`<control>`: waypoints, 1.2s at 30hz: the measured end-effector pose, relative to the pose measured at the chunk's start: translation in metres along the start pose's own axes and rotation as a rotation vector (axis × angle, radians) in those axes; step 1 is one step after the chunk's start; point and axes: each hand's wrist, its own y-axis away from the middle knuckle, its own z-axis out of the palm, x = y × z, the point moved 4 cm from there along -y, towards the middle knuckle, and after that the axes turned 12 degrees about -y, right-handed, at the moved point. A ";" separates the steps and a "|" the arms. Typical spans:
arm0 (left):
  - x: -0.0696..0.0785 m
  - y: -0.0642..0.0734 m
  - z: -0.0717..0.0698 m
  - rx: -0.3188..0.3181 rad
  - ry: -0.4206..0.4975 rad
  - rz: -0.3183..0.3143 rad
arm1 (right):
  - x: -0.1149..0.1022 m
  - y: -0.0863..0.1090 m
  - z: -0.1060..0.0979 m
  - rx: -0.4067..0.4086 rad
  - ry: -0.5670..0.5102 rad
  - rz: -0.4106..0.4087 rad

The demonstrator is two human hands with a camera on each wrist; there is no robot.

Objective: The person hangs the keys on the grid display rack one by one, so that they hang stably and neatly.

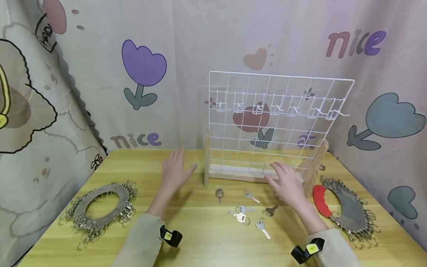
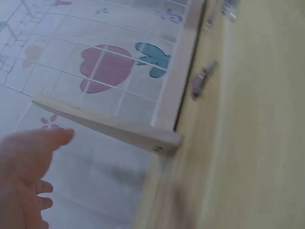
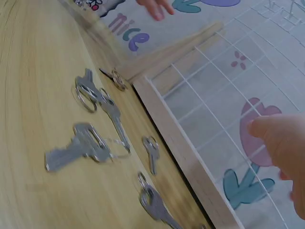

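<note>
My left hand (image 1: 174, 171) hovers left of the white wire grid rack (image 1: 240, 172), fingers extended and holding nothing. In the left wrist view its thumb points toward the rack's wooden side post (image 2: 109, 126). My right hand (image 1: 288, 185) is in front of the rack's right part, fingers loosely spread, with nothing in them. On the table between the hands lie several loose keys with split rings, among them a silver key (image 1: 263, 227), a darker key (image 1: 271, 211) and a key (image 1: 219, 194) near the rack's left foot. A large key (image 3: 82, 147) shows in the right wrist view.
Several white hooks (image 1: 257, 108) hang in a row on the grid. At the left is a grey metal ring plate (image 1: 80, 211) with many small rings around it. A similar plate (image 1: 353, 211) with a red part (image 1: 320, 200) lies at the right. A patterned curtain (image 1: 186, 48) stands behind.
</note>
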 end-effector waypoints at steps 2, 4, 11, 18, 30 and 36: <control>0.002 -0.005 -0.002 0.001 0.146 -0.035 | -0.004 -0.002 0.005 0.000 -0.125 0.005; 0.006 -0.010 -0.005 -0.004 0.301 -0.082 | -0.011 -0.004 0.012 -0.022 -0.253 0.012; 0.019 -0.031 -0.008 -0.041 0.636 -0.136 | -0.038 -0.009 0.040 -0.211 -0.588 0.046; 0.033 -0.050 -0.015 -0.059 0.763 -0.127 | -0.058 -0.017 0.064 -0.390 -0.765 0.085; 0.050 -0.067 -0.014 -0.085 0.798 -0.079 | -0.067 -0.025 0.100 -0.514 -0.741 0.081; 0.052 -0.068 -0.014 -0.058 0.801 -0.072 | -0.067 -0.025 0.113 -0.537 -0.726 0.082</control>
